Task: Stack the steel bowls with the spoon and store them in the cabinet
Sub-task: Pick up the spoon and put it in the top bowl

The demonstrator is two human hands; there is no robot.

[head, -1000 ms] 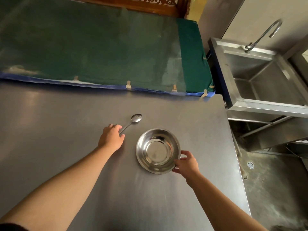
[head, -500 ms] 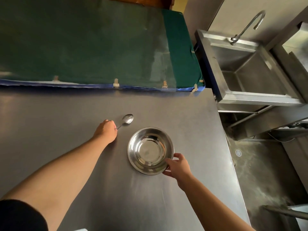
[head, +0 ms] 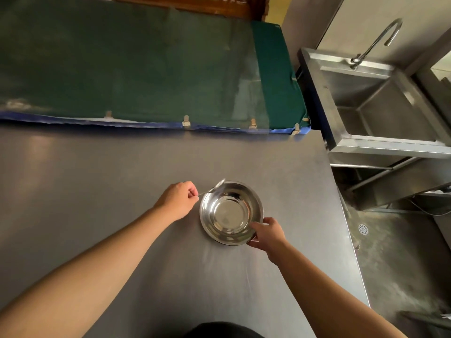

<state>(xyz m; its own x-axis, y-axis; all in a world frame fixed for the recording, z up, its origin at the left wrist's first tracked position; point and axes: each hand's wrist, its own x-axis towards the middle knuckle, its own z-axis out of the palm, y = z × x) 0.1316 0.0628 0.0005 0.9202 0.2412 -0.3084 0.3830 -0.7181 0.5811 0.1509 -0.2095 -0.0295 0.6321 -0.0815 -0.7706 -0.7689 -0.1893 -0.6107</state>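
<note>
The steel bowls [head: 231, 213], seemingly already nested, are gripped at the near rim by the right hand [head: 267, 234] on the desk [head: 97, 191]. The spoon [head: 214, 188] is pinched by the left hand [head: 177, 200] at the far rim, not yet inside. Storage in the cabinet remains.

Both forearms are bare, and a dark garment [head: 225, 330] shows at the bottom edge.

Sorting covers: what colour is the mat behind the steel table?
Dark green mat, blue front edge; head view.
</note>
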